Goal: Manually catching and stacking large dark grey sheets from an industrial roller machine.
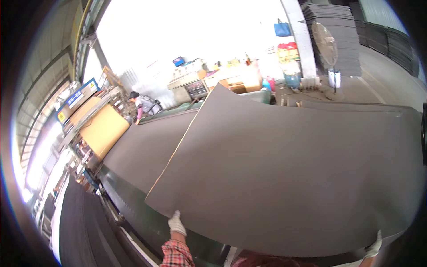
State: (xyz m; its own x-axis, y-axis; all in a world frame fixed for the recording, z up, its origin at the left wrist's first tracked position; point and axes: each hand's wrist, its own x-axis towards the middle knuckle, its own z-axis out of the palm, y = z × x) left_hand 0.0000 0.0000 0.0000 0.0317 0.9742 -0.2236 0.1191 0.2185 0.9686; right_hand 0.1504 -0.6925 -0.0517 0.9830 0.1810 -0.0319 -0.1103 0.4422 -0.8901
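A large dark grey sheet [275, 178] with a pale tan edge spreads across the middle and right, its left corner raised above a second grey sheet [147, 142]. My left hand [176, 224], in a white glove, grips the near edge close to the left corner, thumb on top and fingers hidden beneath. Far to the right, my right hand [374, 245], also gloved, holds the same near edge, its thumb showing over the top. The second sheet lies flat on a dark green belt [133, 200].
A person [144, 106] bends over the belt's far side beside a machine with a tan panel [104, 129]. Stacked dark sheets [82, 227] stand at the near left. Behind are a cluttered desk [231, 80], a standing fan [325, 46] and a tall grey stack [340, 40].
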